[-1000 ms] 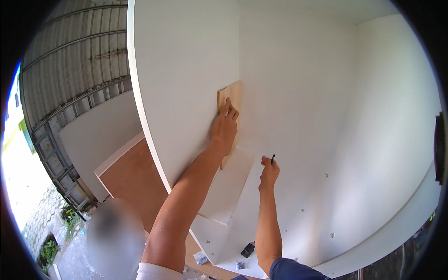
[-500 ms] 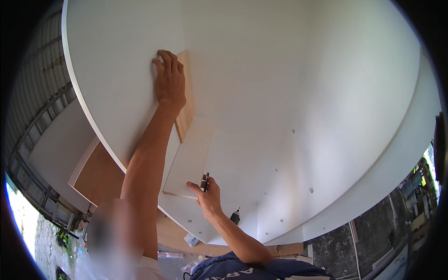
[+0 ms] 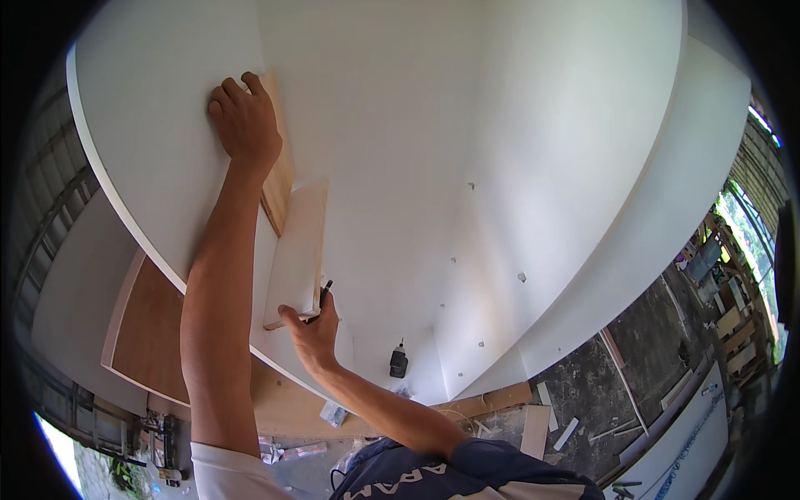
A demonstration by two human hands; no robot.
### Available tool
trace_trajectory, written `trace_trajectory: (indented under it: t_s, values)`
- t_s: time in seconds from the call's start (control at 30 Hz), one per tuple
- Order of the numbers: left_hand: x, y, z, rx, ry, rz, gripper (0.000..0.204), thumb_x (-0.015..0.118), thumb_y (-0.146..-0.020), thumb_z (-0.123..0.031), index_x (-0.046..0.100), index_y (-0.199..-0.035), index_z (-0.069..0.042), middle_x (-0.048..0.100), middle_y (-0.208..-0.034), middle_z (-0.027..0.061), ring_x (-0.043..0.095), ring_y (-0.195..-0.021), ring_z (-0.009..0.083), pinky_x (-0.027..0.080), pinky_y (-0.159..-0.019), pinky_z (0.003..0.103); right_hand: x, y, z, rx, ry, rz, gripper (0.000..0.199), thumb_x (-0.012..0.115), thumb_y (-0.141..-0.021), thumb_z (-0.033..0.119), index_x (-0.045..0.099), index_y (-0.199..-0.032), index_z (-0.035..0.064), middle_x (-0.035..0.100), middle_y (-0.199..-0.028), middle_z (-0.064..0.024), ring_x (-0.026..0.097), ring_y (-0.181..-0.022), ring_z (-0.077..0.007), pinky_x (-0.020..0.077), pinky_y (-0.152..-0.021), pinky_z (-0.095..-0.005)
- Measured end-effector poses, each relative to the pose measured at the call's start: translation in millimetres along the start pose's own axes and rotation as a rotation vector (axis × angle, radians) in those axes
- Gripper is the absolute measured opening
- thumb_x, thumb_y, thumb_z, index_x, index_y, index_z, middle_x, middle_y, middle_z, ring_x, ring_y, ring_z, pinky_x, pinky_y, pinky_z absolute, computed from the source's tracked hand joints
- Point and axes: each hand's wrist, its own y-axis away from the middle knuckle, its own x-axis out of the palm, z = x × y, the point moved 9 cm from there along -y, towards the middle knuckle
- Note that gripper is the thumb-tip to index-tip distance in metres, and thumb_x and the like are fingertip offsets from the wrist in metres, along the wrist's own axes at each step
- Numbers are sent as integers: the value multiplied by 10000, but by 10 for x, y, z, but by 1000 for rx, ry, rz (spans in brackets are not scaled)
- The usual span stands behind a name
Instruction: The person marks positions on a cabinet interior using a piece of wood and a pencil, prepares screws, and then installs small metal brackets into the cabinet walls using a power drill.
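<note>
A pale wooden board [image 3: 281, 142] stands against the left wall of a large white cabinet [image 3: 392, 150]. My left hand [image 3: 246, 121] is on this board near its upper end, fingers bent toward the left wall; its thumb is hidden. Below it, a narrow white board [image 3: 298, 250] meets the wooden board's lower end at an angle. My right hand [image 3: 317, 335] is closed on the near end of that white board, thumb on its face. A black pen-like tool [image 3: 326, 292] sticks up from the same hand.
A cordless drill [image 3: 399, 360] stands inside the cabinet at its near end. Small metal fittings [image 3: 522, 277] dot the right wall. A brown panel [image 3: 146, 333] lies outside at left. Offcuts [image 3: 567, 433] and a white panel [image 3: 692, 442] are at lower right.
My view has swung, so the cabinet sits further left. My right hand has closed on the white board's near end, and the board has tilted up from the surface. My left hand stays on the wooden board.
</note>
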Motion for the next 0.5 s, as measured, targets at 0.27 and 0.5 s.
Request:
trace_trajectory:
  t_s: [0.27,0.5]
  values:
    - [332,407,161,-121,724,-170,351,658,-782,-59,565,-1086,90,570,-999,207,607,-826,322,506,-733,412,-233,-9,-219,20,-191,-130,243,704,-811,103,603,-1009,5,628,-910,-23,568,-798,-103,449,-731,-271]
    - [-75,451,169,-163,1158,-405,161,608,-828,-96,671,-857,50,586,-919,140,600,-730,263,493,-639,404,-1199,-157,32,-103,-519,-294,96,681,-857,151,613,-885,90,589,-813,44,481,-642,-32,300,-497,-226]
